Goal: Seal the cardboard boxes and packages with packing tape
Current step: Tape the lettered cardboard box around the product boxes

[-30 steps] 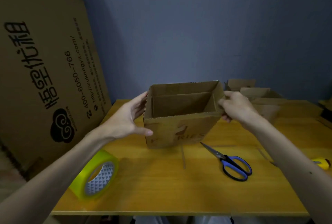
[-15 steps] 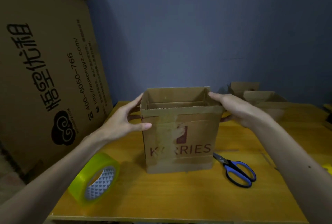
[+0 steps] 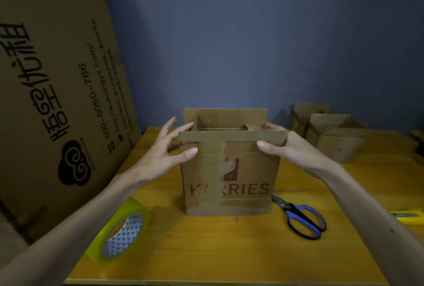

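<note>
Bare forearms (image 3: 80, 219) end in slim, long-fingered hands (image 3: 164, 159) (image 3: 298, 150).

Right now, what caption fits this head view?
Left hand steadies, right hand grips an open cardboard box between tape roll and scissors.

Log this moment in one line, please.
left hand: touches box | right hand: grips box corner | box top: open | tape roll: untouched

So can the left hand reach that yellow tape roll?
Probably yes: the left hand is open beside the box, and the tape roll sits at the table's near left, with nothing between them.
</note>
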